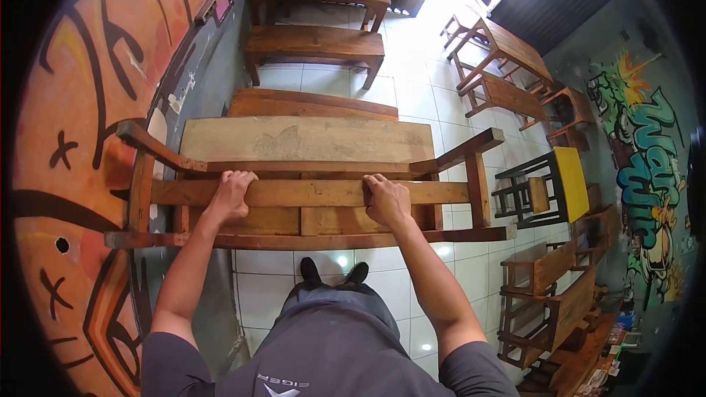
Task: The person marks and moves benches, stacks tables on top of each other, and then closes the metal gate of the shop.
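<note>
At the left of the frame, the graffiti wall (66, 106) stands close to the end of the upturned wooden bench (346, 242), whose left leg ends, upper (126, 132) and lower (121, 240), point out toward it; that side likely wants the most care, since a swing could scrape the paint. The bench lies across the middle of the frame, legs up. Left of its centre, the left hand (234, 195) is closed over the long stretcher (309, 193); right of centre, the right hand (388, 200) is curled around the same bar. The hands are well apart, one on each side of the middle, a sound spread for an even load; lifting or lowering both together should stop one end from dipping. Above the stretcher lies a pale board (353, 140); whether the bench rests on it cannot be told. Both shoes (310, 272) stand on the tiled floor (265, 294) at lower centre, so bent knees and a straight back would suit the load. Farther right, the right leg ends (493, 137) stick out toward the yellow-topped table (571, 184), and any turn should leave them room.
</note>
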Motion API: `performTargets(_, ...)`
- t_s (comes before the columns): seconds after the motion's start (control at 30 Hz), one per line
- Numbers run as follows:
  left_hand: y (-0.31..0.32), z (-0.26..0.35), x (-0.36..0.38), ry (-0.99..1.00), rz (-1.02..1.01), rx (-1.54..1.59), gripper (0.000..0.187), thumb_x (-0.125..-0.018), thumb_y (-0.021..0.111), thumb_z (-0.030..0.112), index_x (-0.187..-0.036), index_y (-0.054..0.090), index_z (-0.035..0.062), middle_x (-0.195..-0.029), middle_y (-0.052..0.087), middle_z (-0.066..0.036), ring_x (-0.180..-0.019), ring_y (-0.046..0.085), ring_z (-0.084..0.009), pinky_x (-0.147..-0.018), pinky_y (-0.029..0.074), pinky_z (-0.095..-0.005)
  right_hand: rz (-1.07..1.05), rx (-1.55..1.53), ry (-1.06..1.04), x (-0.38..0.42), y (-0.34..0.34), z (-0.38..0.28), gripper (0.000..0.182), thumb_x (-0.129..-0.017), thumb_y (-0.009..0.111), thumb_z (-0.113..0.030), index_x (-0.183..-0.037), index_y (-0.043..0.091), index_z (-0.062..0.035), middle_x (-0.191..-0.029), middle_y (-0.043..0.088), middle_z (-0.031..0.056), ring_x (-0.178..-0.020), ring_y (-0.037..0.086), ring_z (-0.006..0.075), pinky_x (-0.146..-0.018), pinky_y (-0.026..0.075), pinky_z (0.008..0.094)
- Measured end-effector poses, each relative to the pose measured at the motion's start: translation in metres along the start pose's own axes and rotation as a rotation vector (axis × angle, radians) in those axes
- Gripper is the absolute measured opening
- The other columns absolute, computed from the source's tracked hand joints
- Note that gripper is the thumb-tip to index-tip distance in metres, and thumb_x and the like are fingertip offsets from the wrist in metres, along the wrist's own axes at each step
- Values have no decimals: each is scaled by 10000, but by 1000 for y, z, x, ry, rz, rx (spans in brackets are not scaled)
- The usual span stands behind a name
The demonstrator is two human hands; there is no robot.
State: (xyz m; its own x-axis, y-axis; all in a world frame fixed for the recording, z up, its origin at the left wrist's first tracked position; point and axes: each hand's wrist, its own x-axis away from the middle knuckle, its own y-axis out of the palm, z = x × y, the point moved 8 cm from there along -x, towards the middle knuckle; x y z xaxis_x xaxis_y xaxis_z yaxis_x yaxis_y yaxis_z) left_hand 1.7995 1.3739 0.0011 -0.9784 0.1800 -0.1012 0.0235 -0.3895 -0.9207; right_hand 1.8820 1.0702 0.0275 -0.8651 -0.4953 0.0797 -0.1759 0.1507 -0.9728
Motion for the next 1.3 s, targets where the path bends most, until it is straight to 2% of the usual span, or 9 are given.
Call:
performTargets(0.8,-12,-14,-11,-108,-164,-24,551,-545,628,10,-1083,547,97,-1056,595,-101,-1128,504,-272,-1063,208,-464,84,-44,-18,-10,8,-6,511,-677,650,-128,-1178,560,-171,-1134,605,37,-850,632,301,-703,512,392)
performTargets(1.0,-28,29,12,-200,98,-303,667,-583,744,128,-1204,502,141,-1202,525,-91,-1202,448,-283,-1096,139,-536,458,-321,-200,89,-23,3,533,-744,688,-257,-1246,517,-206,-1188,574,41,-747,639,250,-634,510,341)
performTargets(1.07,-41,83,29,-183,401,-397,716,-633,729,174,-1289,444,138,-1262,477,-96,-1253,403,-260,-1096,124,-561,446,-455,-145,146,-9,31,464,-781,675,-297,-1215,546,-196,-1160,586,42,-733,637,247,-628,509,331)
performTargets(1.13,-30,152,42,-39,590,-258,441,-678,738,232,-1069,570,116,-1062,563,-112,-1078,511,-276,-1005,294,-508,360,-611,11,212,33,76,392,-800,672,-328,-1157,600,-184,-1082,620,50,-729,637,245,-612,507,329)
performTargets(1.17,7,156,50,-126,423,-104,319,-701,730,266,-916,559,104,-941,565,-99,-954,520,-264,-881,339,-474,311,-675,105,248,56,102,361,-801,676,-335,-1122,629,-176,-1024,643,54,-725,638,243,-601,504,329)
performTargets(1.2,59,161,58,-211,251,54,273,-725,722,300,-763,548,92,-820,567,-87,-830,528,-253,-756,384,-439,246,-697,246,286,77,129,320,-789,698,-313,-1059,657,-147,-938,663,63,-694,632,212,-596,496,301)
performTargets(1.23,96,195,62,-117,386,304,465,-743,727,346,-557,394,80,-583,473,-74,-582,434,-239,-547,306,-415,181,-712,396,327,93,156,282,-777,719,-292,-996,685,-118,-853,683,72,-663,625,181,-591,487,273)
performTargets(1.27,183,193,80,-342,-14,334,491,-750,734,364,-524,420,61,-520,448,-99,-506,408,-252,-496,319,-426,146,-778,518,368,102,180,275,-784,712,-289,-992,686,-111,-809,681,70,-643,610,159,-583,475,267)
performTargets(1.3,212,254,79,-259,-180,368,532,-770,700,437,-498,479,37,-489,478,-140,-468,457,-299,-487,366,-446,110,-850,644,411,114,199,268,-791,705,-286,-988,688,-104,-765,678,69,-624,595,137,-575,464,261)
